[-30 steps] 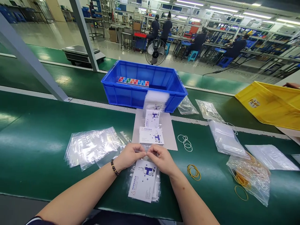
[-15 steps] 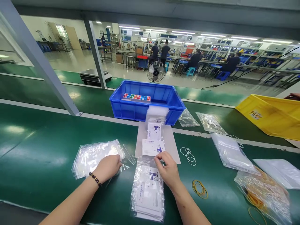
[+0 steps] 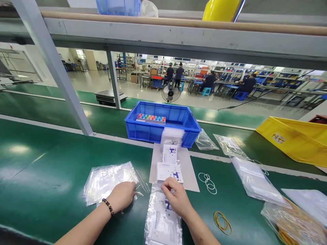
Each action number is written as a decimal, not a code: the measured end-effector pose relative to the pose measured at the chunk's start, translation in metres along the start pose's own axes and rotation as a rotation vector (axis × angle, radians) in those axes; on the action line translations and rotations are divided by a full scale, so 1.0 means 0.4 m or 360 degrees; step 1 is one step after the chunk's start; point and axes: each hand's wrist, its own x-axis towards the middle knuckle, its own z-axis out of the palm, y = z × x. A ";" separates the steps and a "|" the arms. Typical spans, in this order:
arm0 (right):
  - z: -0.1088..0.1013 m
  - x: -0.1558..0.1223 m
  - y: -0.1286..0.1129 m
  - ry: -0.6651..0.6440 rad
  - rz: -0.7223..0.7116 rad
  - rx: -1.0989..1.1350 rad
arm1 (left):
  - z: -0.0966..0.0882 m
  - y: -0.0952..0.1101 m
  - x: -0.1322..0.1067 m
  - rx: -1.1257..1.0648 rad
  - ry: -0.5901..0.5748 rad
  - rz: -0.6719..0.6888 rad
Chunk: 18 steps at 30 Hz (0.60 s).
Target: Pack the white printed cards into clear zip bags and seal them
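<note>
My left hand [image 3: 123,195] has its fingers curled at the right edge of a fanned stack of clear plastic bags [image 3: 108,178], closed on a thin bag there; the fingertips are partly hidden. With thumb and forefinger together, my right hand [image 3: 176,197] pinches at the top edge of a clear plastic bag [image 3: 163,223] that lies flat with a white printed card inside. Just beyond it rests a stack of white printed cards [image 3: 167,172]. Another bagged card [image 3: 169,153] lies farther back, by more bags leaning on the blue bin [image 3: 143,132].
White rubber bands [image 3: 208,183] and yellow rubber bands [image 3: 222,223] lie to the right. Farther right are piled plastic bags [image 3: 258,180] and a yellow bin [image 3: 296,143]. A grey post [image 3: 66,92] stands at left, below an overhead shelf [image 3: 158,32]. Several people sit or stand across the room.
The camera view has tilted up, so the table sits lower and the overhead shelf shows. My right hand has slid slightly left along the bag's top edge. My left hand stays at the bag stack.
</note>
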 end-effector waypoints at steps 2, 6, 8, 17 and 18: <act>0.008 0.006 -0.001 -0.0052 0.0107 0.0077 | -0.014 0.000 -0.006 -0.0115 0.0009 0.0002; 0.045 0.021 0.009 -0.0211 0.0665 0.0645 | -0.061 0.025 -0.033 -0.0362 0.0021 0.0096; 0.060 0.023 0.015 -0.0268 0.0899 0.0878 | -0.071 0.051 -0.041 -0.0333 0.0001 0.0208; 0.050 -0.018 0.030 0.0125 -0.0083 -0.0468 | -0.013 0.155 0.044 -0.1268 -0.0060 0.0283; 0.052 -0.021 0.031 0.0160 -0.0185 -0.0562 | -0.005 0.160 0.055 -0.1444 -0.0075 0.0216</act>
